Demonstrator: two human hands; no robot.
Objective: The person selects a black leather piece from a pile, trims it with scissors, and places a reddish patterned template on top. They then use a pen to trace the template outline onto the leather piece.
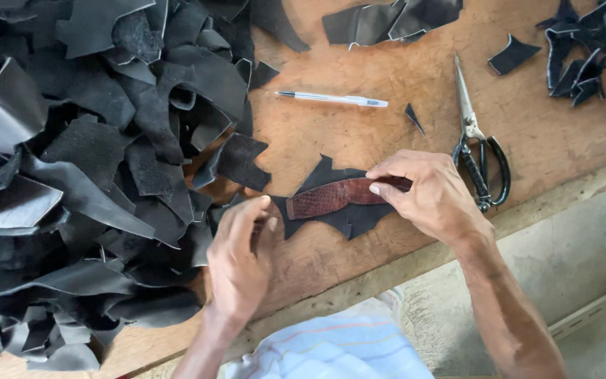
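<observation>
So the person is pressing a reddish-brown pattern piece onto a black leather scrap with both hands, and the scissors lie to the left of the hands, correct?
Not quite. The head view shows the scissors lying to the right of the hands, past the right hand. The rest holds: both hands, the left hand too, press the reddish-brown pattern piece onto the black leather scrap.
</observation>
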